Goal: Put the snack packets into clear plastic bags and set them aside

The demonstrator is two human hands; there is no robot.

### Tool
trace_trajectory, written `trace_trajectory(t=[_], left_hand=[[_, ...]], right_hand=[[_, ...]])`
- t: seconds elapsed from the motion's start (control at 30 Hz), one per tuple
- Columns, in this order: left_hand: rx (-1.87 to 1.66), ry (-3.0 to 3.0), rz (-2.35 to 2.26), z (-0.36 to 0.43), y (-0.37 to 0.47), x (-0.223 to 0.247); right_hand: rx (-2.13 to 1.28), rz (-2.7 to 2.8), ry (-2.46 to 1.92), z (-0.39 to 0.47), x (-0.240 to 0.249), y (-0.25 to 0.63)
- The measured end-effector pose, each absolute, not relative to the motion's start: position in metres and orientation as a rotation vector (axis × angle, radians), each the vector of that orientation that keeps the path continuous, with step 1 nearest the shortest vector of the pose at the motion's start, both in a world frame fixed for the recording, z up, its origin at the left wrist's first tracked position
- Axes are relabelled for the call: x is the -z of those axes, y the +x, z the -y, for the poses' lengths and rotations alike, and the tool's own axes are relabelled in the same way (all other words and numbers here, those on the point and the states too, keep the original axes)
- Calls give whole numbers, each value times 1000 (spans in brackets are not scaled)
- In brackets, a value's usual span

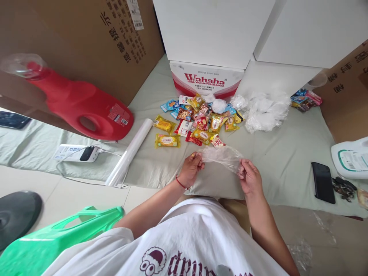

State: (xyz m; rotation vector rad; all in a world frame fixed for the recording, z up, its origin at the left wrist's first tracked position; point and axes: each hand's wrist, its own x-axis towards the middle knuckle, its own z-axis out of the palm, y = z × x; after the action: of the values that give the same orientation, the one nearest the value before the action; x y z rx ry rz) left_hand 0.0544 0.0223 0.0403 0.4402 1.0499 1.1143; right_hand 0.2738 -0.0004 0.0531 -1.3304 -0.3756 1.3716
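Thin clear plastic [220, 156] stretched between two hands, over pale green cloth [161, 168]. Left hand [190, 169]: pinching plastic's end at 9 o'clock. Right hand [250, 175]: pinching other end at 3 o'clock. Around plastic: pile of snacks [202, 123] near, 11 to 12 o'clock. Fluffy heap of clear wraps [267, 112] between 1 and 2. Long shiny roll [130, 152] at 9. Big red bottle [74, 99] at 10. Black phone [323, 182] just past 3.

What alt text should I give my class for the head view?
A person's left hand and right hand hold thin clear plastic between them over a pale green cloth. Beyond lie wrapped snacks and crumpled plastic near a Wahaha carton, with a red jug at left.
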Motion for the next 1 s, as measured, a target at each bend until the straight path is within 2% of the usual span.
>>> trace_trajectory(t=[0.17,0.33,0.43,0.57,0.7,0.77,0.87,1.0], left_hand=[[-1191,192,-1017,-23,34,-39],[-1154,205,-960,-16,28,-51],[-958,375,-1174,0,40,-53],[-698,418,-1099,8,63,-52],[-900,433,-1127,-11,74,-51],[-973,438,-1181,-21,74,-50],[-1035,480,-1235,-26,73,-48],[-1086,688,-1261,-17,76,-45]], right_hand=[[-1551,477,-1481,37,-41,254],[-1463,678,-1485,66,-41,247],[-1381,772,-1452,69,-42,243],[-1280,1077,-1470,71,-42,226],[-1172,1371,-1455,77,-42,215],[-1224,1437,-1441,79,-41,220],[-1353,1235,-1477,75,-42,241],[-1308,795,-1391,55,-54,265]])
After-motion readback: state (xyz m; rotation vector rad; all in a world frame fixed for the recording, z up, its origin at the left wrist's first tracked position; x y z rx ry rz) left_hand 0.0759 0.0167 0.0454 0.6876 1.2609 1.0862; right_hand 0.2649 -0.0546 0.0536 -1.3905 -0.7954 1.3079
